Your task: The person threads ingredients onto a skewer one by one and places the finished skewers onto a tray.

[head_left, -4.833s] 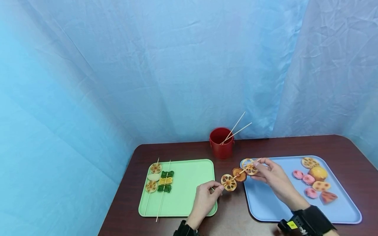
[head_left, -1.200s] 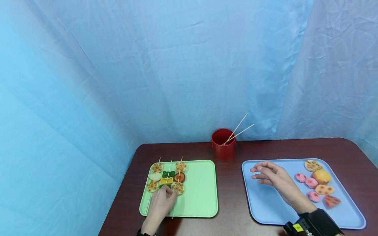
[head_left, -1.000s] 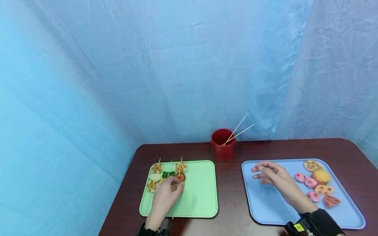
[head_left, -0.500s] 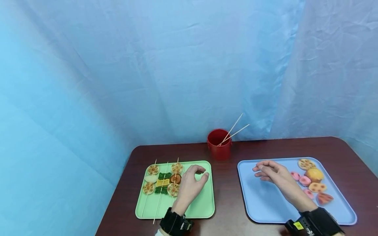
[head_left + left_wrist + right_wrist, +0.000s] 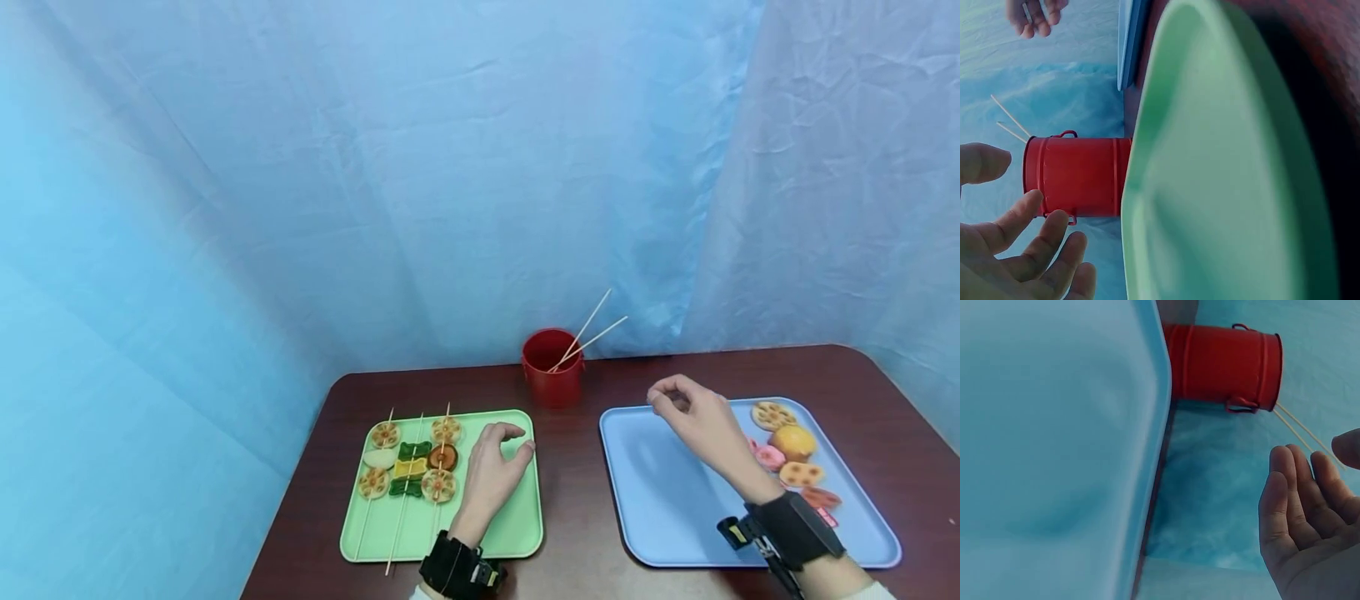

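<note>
My left hand (image 5: 491,473) hovers over the right part of the green tray (image 5: 517,533), thumb and fingers apart and holding nothing. Left of it on that tray lie three skewers. One carries two lotus root slices and a pale oval slice (image 5: 379,458). The middle one has a yellow piece (image 5: 410,468) between green pieces (image 5: 406,487). Nearest the hand, the third bears a mushroom slice (image 5: 442,457) between lotus root slices (image 5: 438,486). Above the blue tray (image 5: 652,533) my right hand (image 5: 697,423) is raised, its fingers loosely bent around nothing.
A red bucket (image 5: 552,379) with two bare sticks (image 5: 600,332) leaning in it stands at the table's back, between the trays. On the blue tray's right side lie a lotus root slice (image 5: 774,416), a yellow lump (image 5: 793,442), pink pieces (image 5: 769,457) and a few others.
The lotus root and mushroom skewer, earlier held in both hands, now lies on the green tray. My left hand released it and moved right; my right hand has just risen toward the back.
</note>
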The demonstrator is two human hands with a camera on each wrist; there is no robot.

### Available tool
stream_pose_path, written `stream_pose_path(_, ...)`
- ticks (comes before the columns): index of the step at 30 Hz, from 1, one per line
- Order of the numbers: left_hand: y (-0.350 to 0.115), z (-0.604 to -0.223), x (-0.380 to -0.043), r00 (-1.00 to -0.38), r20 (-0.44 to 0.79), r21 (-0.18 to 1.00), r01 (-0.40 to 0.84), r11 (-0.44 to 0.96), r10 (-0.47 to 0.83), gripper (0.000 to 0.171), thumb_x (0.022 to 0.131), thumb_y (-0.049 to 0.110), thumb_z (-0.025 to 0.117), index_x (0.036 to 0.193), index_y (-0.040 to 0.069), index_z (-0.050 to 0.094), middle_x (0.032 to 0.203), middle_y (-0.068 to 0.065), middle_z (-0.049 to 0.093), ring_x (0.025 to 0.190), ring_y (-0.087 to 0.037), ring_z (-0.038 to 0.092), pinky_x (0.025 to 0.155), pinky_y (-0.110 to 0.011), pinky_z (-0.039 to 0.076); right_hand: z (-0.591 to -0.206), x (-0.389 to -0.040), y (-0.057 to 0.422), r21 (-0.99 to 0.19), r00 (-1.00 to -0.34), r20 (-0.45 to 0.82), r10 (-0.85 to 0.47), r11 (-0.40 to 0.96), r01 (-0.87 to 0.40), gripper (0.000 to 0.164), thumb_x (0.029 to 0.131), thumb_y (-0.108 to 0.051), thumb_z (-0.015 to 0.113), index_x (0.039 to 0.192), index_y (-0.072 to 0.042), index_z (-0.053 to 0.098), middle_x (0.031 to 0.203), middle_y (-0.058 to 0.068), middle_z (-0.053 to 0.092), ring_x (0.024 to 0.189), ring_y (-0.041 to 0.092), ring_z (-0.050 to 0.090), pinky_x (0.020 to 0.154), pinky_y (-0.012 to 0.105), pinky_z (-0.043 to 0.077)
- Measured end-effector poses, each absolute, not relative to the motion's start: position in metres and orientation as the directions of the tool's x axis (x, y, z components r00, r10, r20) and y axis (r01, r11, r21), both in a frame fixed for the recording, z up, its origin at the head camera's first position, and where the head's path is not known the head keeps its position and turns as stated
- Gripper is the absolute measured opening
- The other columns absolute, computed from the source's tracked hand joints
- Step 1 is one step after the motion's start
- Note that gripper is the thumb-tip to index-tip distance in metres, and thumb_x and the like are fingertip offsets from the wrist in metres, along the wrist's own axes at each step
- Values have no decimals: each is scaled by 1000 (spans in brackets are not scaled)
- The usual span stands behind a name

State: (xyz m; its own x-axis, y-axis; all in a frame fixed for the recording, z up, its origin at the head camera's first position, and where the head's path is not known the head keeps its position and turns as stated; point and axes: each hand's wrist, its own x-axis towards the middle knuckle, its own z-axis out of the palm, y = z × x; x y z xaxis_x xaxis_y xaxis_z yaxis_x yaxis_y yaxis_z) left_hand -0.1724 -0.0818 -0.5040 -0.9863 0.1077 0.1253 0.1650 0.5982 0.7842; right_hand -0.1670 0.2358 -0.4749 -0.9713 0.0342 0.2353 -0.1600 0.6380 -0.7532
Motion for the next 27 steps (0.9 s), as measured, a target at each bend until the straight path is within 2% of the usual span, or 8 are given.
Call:
stream_pose_path(9, -87, -509, -172, -988, 108, 792, 155, 591, 115, 25, 96, 32, 69, 111, 12, 73, 111, 0, 65, 112, -25, 63, 96, -47, 49, -457, -196, 227, -686, -934, 357, 28, 686, -241, 27, 105, -28, 62, 115, -6, 72, 93, 7, 72, 74, 21, 57, 61, 31, 47)
stream_pose_path(12, -88, -510, -172, -988, 109, 793, 155, 589, 113, 25, 96, 32, 69, 111, 12, 73, 111, 0, 66, 112, -25, 63, 96, -46, 49, -453, -206, 221, -684, -929, 368, 43, 689, -239, 30, 106, -30, 59, 117, -5, 72, 95, 9, 72, 78, 24, 62, 67, 36, 50)
stream_pose_path(15, -90, -511, -171, -988, 110, 796, 153, 586, 109, 24, 95, 31, 69, 110, 12, 74, 110, 0, 66, 111, -25, 63, 95, -46, 49, -449, -217, 214, -709, -936, 347, 57, 670, -222, 37, 107, -33, 58, 124, -2, 69, 104, 15, 73, 89, 31, 68, 76, 47, 54)
stream_pose_path(19, -91, -513, -169, -989, 108, 798, 148, 584, 103, 24, 95, 31, 70, 109, 12, 74, 108, 1, 66, 111, -25, 63, 94, -46, 50, -444, -230, 205, -752, -952, 297, 71, 632, -187, 48, 107, -38, 57, 135, 1, 63, 113, 21, 72, 100, 37, 69, 83, 56, 54)
stream_pose_path(22, -93, -514, -168, -989, 108, 798, 147, 584, 102, 24, 95, 32, 69, 109, 12, 74, 108, 1, 66, 111, -25, 63, 94, -46, 50, -443, -238, 199, -772, -953, 290, 85, 610, -181, 48, 107, -39, 57, 133, 0, 63, 111, 21, 73, 98, 35, 69, 81, 53, 54)
stream_pose_path(27, -92, -515, -167, -989, 104, 801, 148, 580, 108, 25, 96, 32, 68, 110, 12, 74, 109, 1, 66, 112, -25, 63, 95, -46, 50, -445, -247, 193, -796, -942, 315, 113, 572, -197, 35, 107, -35, 56, 118, -4, 70, 99, 16, 75, 90, 29, 68, 77, 41, 50)
